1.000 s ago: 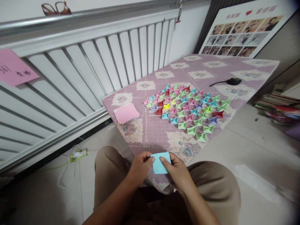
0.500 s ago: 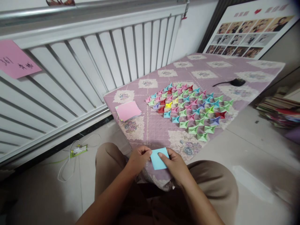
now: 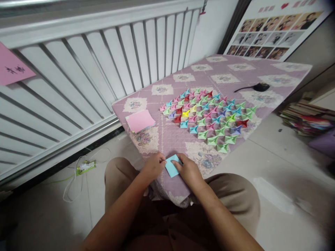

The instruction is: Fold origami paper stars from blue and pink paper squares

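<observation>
1. Paper note, pink with dark handwriting, hangs on the white radiator, toward ten o'clock from the blue paper square.
2. Green-edged power strip lies on the floor at nine o'clock, white cables looping beside it.
3. Paper stack, pink sheet uppermost, rests on the cloth-covered counter between ten and eleven o'clock.
4. Left hand is at the square's nine o'clock, its grip pinching that corner between thumb and fingers.
5. The square itself is over the counter's near end, between both hands; whether it touches the cloth I cannot tell.
6. Right hand is at three o'clock, its grip pinching the square, thumb flat on top and fingers at the far edge.
7. Folded paper shapes, green, blue, pink, red, purple and yellow, stand in slanting rows between one and two o'clock.
8. Black object with a thin tail lies on the counter at two o'clock.
9. Photo board leans beyond the counter's far end, between one and two o'clock.
10. Book pile is past the counter's right edge, between two and three o'clock.
</observation>
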Motion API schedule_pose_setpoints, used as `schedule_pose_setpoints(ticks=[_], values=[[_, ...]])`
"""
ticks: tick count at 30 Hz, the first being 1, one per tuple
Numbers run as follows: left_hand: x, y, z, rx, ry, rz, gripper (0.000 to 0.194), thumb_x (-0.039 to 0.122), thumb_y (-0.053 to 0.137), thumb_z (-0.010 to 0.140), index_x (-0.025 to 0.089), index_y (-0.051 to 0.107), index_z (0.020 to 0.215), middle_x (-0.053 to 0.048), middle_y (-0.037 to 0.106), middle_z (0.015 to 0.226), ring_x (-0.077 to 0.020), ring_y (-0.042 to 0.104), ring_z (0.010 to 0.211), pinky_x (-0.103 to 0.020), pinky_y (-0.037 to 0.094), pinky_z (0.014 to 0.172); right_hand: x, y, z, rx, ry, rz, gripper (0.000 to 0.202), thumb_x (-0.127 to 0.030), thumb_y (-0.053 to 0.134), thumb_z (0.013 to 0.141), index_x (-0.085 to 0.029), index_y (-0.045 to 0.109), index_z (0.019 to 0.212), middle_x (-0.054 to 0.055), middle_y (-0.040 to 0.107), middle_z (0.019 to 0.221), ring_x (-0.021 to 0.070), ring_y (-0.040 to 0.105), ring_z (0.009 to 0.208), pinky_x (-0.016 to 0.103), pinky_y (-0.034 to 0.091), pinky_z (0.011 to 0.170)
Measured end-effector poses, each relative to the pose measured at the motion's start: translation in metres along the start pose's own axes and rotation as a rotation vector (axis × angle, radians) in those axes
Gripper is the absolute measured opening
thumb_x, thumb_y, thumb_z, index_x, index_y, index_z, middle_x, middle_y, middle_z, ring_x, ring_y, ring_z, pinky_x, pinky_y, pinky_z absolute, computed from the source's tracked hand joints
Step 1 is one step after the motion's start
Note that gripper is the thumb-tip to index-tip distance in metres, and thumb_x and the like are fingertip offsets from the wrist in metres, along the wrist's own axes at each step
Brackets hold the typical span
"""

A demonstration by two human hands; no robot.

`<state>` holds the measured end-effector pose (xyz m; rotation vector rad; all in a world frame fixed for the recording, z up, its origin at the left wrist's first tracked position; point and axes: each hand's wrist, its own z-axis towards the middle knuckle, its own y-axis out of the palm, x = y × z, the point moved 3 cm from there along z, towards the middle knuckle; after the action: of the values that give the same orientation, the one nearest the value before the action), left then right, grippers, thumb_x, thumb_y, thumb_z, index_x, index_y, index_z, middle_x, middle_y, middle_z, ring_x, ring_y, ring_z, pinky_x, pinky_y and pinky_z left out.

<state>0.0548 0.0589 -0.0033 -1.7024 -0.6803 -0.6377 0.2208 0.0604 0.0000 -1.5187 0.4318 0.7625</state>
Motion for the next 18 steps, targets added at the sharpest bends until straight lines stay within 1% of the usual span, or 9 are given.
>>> schedule_pose_setpoints(ticks=[3, 7, 10, 13, 15, 18], values=[[0.003, -0.001, 0.001, 0.006, 0.001, 0.142, 0.018, 0.02, 0.053, 0.082, 0.018, 0.056, 0.1, -0.002, 0.063, 0.08, -0.0163, 0.058, 0.075, -0.027, 0.042, 0.071, 0.001, 0.006, -0.001, 0.041, -0.03, -0.158, 0.034, -0.033, 0.052, 0.085, -0.018, 0.057, 0.116, 0.01, 0.07, 0.093, 0.0232, 0.065, 0.077, 0.031, 0.044, 0.066], [0.008, 0.0, -0.001, 0.003, 0.0, 0.308, 0.029, 0.022, 0.052, 0.084, 0.019, 0.05, 0.112, -0.006, 0.065, 0.088, -0.0211, 0.061, 0.083, -0.031, 0.042, 0.076, 0.001, 0.011, -0.003, 0.07, -0.078, -0.245, 0.036, -0.034, 0.052, 0.087, -0.02, 0.054, 0.12, 0.01, 0.07, 0.099, 0.0243, 0.067, 0.079, 0.031, 0.046, 0.065], [0.011, 0.001, -0.002, -0.005, 0.02, 0.399, 0.029, 0.023, 0.051, 0.086, 0.018, 0.049, 0.114, -0.008, 0.064, 0.09, -0.0224, 0.061, 0.085, -0.032, 0.043, 0.077, 0.0, 0.011, -0.003, 0.076, -0.081, -0.27, 0.037, -0.033, 0.053, 0.086, -0.019, 0.053, 0.121, 0.011, 0.07, 0.101, 0.0254, 0.067, 0.083, 0.032, 0.047, 0.066], [0.012, 0.001, -0.003, 0.01, 0.059, 0.455, 0.024, 0.022, 0.05, 0.088, 0.018, 0.051, 0.111, -0.009, 0.061, 0.099, -0.0237, 0.058, 0.094, -0.034, 0.042, 0.082, -0.001, 0.011, -0.003, 0.067, -0.066, -0.292, 0.037, -0.032, 0.054, 0.087, -0.019, 0.053, 0.121, 0.01, 0.07, 0.102, 0.0259, 0.067, 0.083, 0.032, 0.047, 0.067], [0.013, 0.002, -0.005, 0.012, 0.168, 0.494, 0.016, 0.022, 0.048, 0.09, 0.018, 0.056, 0.103, -0.009, 0.058, 0.105, -0.0238, 0.053, 0.101, -0.036, 0.041, 0.087, -0.001, 0.011, -0.002, 0.064, -0.056, -0.302, 0.037, -0.032, 0.054, 0.086, -0.02, 0.054, 0.121, 0.01, 0.07, 0.101, 0.0258, 0.067, 0.082, 0.032, 0.047, 0.066], [0.012, 0.008, -0.01, -0.033, 0.422, 0.518, 0.016, 0.024, 0.046, 0.092, 0.019, 0.062, 0.092, -0.006, 0.058, 0.104, -0.0222, 0.049, 0.101, -0.037, 0.039, 0.09, -0.001, 0.012, -0.002, 0.063, -0.042, -0.304, 0.036, -0.032, 0.054, 0.086, -0.02, 0.054, 0.121, 0.01, 0.07, 0.1, 0.0252, 0.067, 0.08, 0.031, 0.046, 0.064]])
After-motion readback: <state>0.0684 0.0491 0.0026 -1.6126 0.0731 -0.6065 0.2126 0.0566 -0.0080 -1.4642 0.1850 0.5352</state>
